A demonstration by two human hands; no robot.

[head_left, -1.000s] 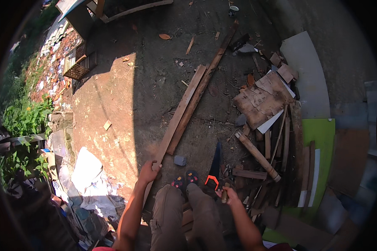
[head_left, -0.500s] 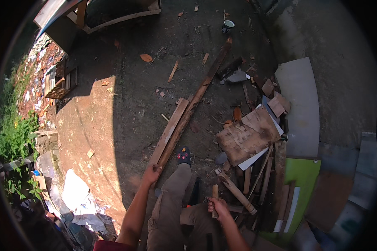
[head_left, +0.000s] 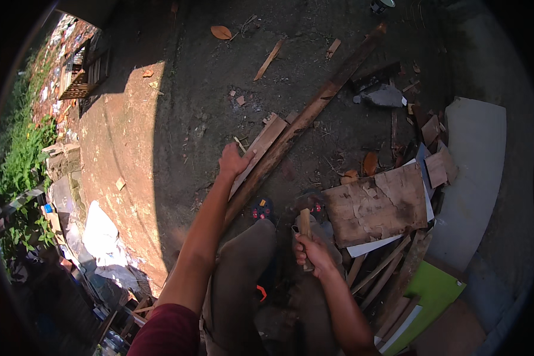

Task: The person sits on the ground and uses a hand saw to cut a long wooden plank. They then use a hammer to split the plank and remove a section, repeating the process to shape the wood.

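Note:
My left hand (head_left: 235, 160) is closed at the left edge of a short wooden board (head_left: 262, 141), partway along it, with the fingertips over the edge. The board lies slanted on the ground, alongside a longer, darker wooden beam (head_left: 314, 113). In front of my right knee, my right hand (head_left: 315, 254) grips a short wooden handle (head_left: 305, 224) held nearly upright. Fingers hide its middle, and I cannot make out whether a tool head is attached. Both shoes show beyond my knees, the left one (head_left: 262, 209) close to the beam.
A worn brown panel (head_left: 377, 204) covers a pile of scrap wood on the right, near a pale sheet (head_left: 471, 178) and a green board (head_left: 424, 302). A grey stone (head_left: 384, 96) lies right of the beam. A slatted wooden crate (head_left: 83, 77) stands far left.
My left hand has moved forward along the board from its near end. My right hand still holds the handle, now farther forward. The view has shifted, and my right shoe has come into sight.

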